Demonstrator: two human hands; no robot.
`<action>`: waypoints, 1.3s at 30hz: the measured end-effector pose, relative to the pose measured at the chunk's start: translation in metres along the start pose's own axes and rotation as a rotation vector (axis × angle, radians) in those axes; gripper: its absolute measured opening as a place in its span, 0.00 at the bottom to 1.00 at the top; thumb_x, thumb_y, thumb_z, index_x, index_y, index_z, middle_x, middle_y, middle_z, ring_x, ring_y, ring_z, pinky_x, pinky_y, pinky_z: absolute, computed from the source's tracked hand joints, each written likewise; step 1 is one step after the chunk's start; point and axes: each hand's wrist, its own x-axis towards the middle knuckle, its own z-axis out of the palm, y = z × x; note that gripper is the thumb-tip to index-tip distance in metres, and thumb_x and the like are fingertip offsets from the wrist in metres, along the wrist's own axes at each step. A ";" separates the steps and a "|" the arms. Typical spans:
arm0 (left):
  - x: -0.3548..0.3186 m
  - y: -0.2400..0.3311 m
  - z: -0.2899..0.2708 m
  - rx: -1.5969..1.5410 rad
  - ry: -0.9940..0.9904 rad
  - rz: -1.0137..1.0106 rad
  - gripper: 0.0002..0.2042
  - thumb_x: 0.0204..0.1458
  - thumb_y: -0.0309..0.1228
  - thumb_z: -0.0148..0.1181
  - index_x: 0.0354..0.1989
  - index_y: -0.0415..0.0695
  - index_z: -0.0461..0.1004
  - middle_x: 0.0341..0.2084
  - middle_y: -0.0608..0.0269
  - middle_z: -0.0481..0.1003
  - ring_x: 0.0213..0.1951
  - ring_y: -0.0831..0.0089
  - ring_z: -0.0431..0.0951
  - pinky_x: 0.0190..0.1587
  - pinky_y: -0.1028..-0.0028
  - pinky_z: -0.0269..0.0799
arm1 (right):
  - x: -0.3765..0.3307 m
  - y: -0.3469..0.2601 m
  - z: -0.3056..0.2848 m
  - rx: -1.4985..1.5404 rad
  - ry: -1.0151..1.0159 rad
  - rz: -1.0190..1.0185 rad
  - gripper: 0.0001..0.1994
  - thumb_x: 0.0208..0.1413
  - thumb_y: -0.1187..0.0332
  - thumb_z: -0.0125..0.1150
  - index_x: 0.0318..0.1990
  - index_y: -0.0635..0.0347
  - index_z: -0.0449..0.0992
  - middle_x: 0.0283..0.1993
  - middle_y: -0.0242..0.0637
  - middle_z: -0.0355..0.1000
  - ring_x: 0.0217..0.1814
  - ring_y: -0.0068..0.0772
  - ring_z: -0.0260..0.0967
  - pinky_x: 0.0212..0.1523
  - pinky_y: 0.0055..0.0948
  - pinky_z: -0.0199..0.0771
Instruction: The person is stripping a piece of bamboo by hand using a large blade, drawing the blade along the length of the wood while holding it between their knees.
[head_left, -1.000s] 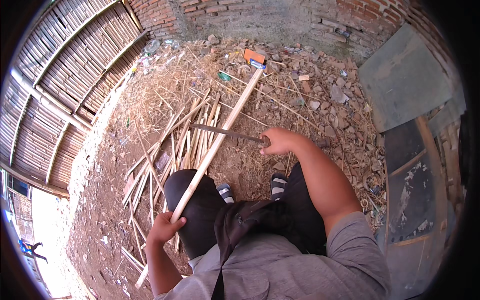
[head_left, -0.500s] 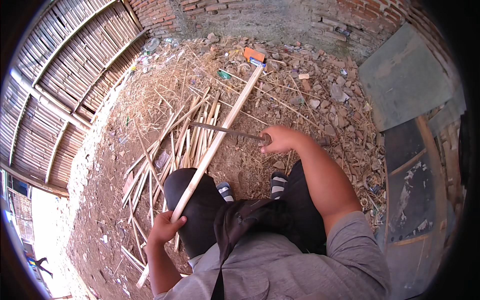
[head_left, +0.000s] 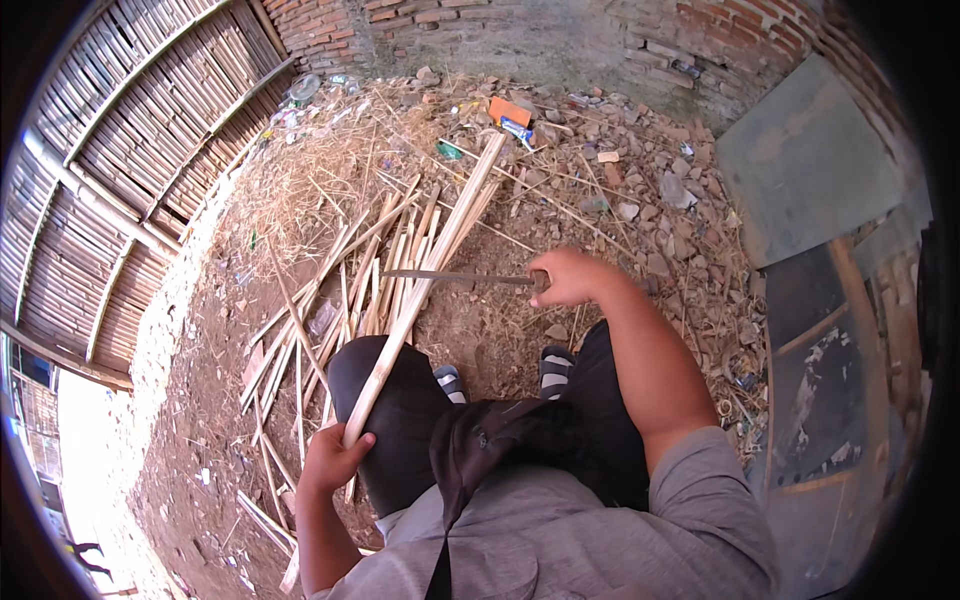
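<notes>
My left hand [head_left: 335,458] is closed around the near end of a long pale bamboo strip [head_left: 400,335]. The strip slants away over my left thigh, its far end above the rubble. My right hand [head_left: 568,278] grips the handle of a long thin-bladed knife [head_left: 460,277]. Its dark blade lies nearly level across the strip, tip pointing left; whether the edge bites into the bamboo cannot be made out. Beyond the blade, a second narrow length [head_left: 473,217] shows along the strip's right side; I cannot tell whether it is joined to it.
Several loose bamboo strips [head_left: 365,290] lie heaped on the dirt at left. Dry straw [head_left: 320,170], stones and litter spread toward a brick wall [head_left: 520,45]. A bamboo-slat panel [head_left: 130,130] stands at left; grey boards [head_left: 810,160] lean at right. My sandalled feet [head_left: 555,370] rest below.
The strip's far end has shifted slightly left, and the narrow length beside it has come into view. The blade's tip has moved nearer to me, leaving the knife more level.
</notes>
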 end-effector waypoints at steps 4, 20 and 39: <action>0.002 0.011 -0.003 -0.029 -0.035 -0.003 0.20 0.51 0.43 0.71 0.31 0.34 0.79 0.18 0.62 0.75 0.23 0.75 0.73 0.29 0.67 0.70 | 0.008 0.038 -0.001 0.126 0.177 0.102 0.26 0.47 0.54 0.72 0.49 0.61 0.78 0.41 0.50 0.78 0.46 0.50 0.76 0.47 0.42 0.74; -0.014 0.043 0.000 0.297 0.046 -0.018 0.23 0.53 0.49 0.66 0.32 0.35 0.77 0.23 0.43 0.77 0.30 0.46 0.79 0.35 0.56 0.71 | 0.009 0.026 0.006 0.064 0.095 0.110 0.21 0.47 0.56 0.72 0.46 0.58 0.79 0.43 0.48 0.77 0.49 0.52 0.75 0.50 0.46 0.74; 0.001 0.035 -0.007 0.203 -0.006 -0.025 0.28 0.49 0.54 0.69 0.27 0.33 0.78 0.17 0.50 0.75 0.23 0.64 0.78 0.31 0.62 0.72 | 0.014 0.031 0.013 0.075 0.161 0.088 0.23 0.47 0.54 0.72 0.46 0.58 0.79 0.42 0.47 0.78 0.49 0.51 0.75 0.49 0.44 0.74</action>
